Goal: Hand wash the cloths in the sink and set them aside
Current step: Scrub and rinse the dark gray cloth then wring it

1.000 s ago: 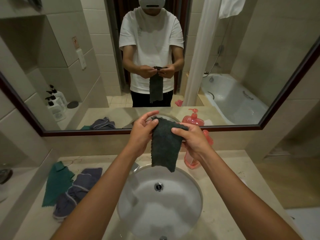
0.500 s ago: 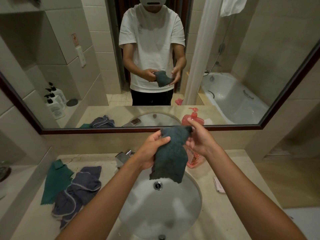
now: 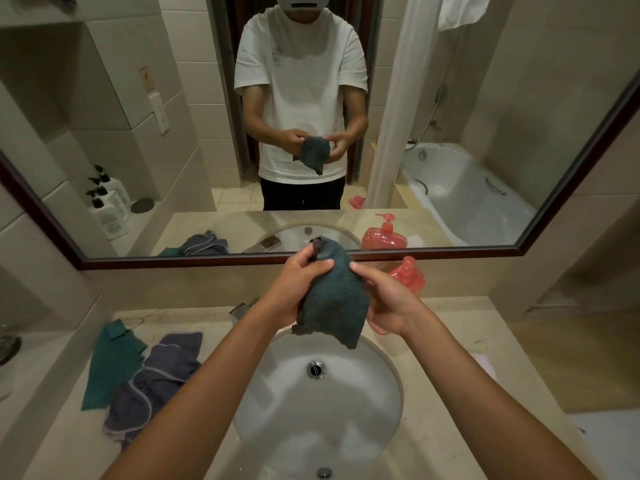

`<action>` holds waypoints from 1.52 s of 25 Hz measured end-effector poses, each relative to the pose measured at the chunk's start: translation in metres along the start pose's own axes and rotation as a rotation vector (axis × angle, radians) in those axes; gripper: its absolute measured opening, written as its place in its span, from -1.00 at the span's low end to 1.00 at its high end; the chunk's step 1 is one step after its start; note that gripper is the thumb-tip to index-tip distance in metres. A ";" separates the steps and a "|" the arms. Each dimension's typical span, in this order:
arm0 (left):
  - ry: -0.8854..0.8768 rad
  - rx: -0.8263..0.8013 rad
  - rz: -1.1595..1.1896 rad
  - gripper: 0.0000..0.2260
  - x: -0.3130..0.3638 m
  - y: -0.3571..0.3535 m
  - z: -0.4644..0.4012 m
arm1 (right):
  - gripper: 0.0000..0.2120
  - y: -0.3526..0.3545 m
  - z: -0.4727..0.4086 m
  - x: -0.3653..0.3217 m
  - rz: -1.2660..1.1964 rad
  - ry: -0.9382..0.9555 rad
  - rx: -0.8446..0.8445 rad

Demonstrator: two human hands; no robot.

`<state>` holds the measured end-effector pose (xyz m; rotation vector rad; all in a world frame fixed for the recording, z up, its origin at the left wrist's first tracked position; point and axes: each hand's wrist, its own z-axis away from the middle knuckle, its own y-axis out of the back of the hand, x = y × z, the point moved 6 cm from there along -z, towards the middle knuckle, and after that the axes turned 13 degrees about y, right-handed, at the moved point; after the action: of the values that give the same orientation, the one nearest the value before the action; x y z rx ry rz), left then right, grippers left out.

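Observation:
A dark teal cloth (image 3: 337, 299) hangs bunched above the white round sink (image 3: 277, 410). My left hand (image 3: 298, 285) grips its upper left part, thumb across the fabric. My right hand (image 3: 384, 299) holds its right side, with the fingers behind the cloth and the thumb on its front. On the counter to the left lie a green cloth (image 3: 110, 365) and a blue-grey cloth with pale trim (image 3: 156, 382), partly overlapping.
A pink soap pump bottle (image 3: 408, 277) stands behind my right hand against the wall. The chrome tap (image 3: 242, 311) sits at the sink's back, left of my forearm. A large mirror (image 3: 519, 133) fills the wall ahead. The beige counter (image 3: 467, 427) surrounds the sink.
The cloth hung long and flat from both hands' pinches; my hands have now gathered it into a bunch and closed in around it.

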<state>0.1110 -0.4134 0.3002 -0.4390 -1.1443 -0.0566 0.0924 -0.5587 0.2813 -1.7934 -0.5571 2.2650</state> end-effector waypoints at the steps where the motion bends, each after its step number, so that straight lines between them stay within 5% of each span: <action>1: -0.002 0.026 -0.048 -0.77 0.000 0.002 0.000 | -0.71 0.000 0.000 -0.003 -0.012 0.036 0.009; 9: 0.007 0.341 -0.200 -0.95 0.000 0.021 0.000 | -0.85 0.010 -0.003 -0.026 0.407 0.343 0.227; 13: -0.025 0.260 -0.293 -0.89 0.005 0.013 0.002 | -0.57 0.016 -0.004 -0.032 0.591 0.417 0.342; 15: -0.024 0.280 -0.335 -0.89 0.007 0.011 0.001 | -0.54 0.019 -0.005 -0.031 0.582 0.439 0.320; 17: -0.017 0.338 -0.341 -0.93 0.007 0.013 0.000 | -0.73 0.019 -0.006 -0.030 0.521 0.424 0.262; 20: -0.023 0.271 -0.336 -0.58 0.008 0.015 -0.002 | -0.78 0.015 -0.006 -0.033 0.522 0.385 0.097; 23: -0.089 0.209 -0.484 -0.67 0.013 0.014 -0.002 | -0.66 0.015 -0.005 -0.042 0.635 0.404 0.037; 27: -0.161 0.350 -0.719 -0.70 0.021 0.018 -0.005 | -0.57 0.014 -0.002 -0.050 0.860 0.445 0.068; 33: -0.236 0.439 -1.007 -0.90 0.028 0.015 -0.002 | -0.95 0.007 -0.004 -0.055 1.238 0.384 -0.021; 36: -0.162 0.281 -0.886 -0.89 0.030 0.018 -0.004 | -0.89 0.010 -0.004 -0.055 1.163 0.376 -0.100; 38: -0.113 0.112 -0.603 -0.94 0.030 0.017 -0.001 | -0.94 0.006 -0.001 -0.052 0.827 0.343 -0.187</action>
<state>0.1288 -0.3930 0.3219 0.0147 -1.3515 -0.4956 0.1065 -0.5844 0.3252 -2.8211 0.0767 2.2779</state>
